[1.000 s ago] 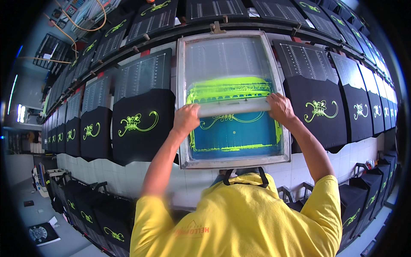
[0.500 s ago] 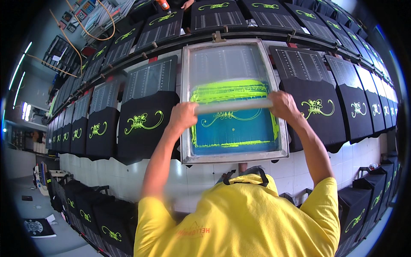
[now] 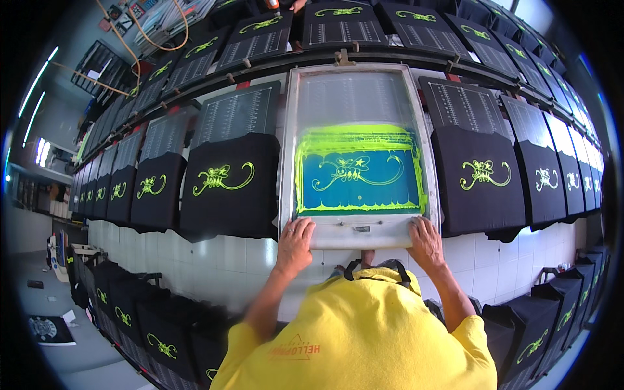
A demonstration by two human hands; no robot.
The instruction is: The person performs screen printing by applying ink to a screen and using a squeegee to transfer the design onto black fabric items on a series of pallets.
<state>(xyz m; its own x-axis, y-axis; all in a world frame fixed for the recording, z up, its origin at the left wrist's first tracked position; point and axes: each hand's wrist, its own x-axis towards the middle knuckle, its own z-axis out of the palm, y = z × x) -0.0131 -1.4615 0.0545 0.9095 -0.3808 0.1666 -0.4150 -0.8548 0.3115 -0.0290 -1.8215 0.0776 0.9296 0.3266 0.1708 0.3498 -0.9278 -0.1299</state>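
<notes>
The metal-framed printing screen lies flat on the table, its blue mesh apparently smeared with yellow-green ink.

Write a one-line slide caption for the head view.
Both hands, left and right, grip the near edge of a printing screen smeared with yellow-green ink, among black garments.

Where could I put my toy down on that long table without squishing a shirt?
Hardly anywhere: black shirts sit side by side along the table. Both hands, left and right, grip the printing screen's near edge. Only thin gaps between shirts are bare.
</notes>
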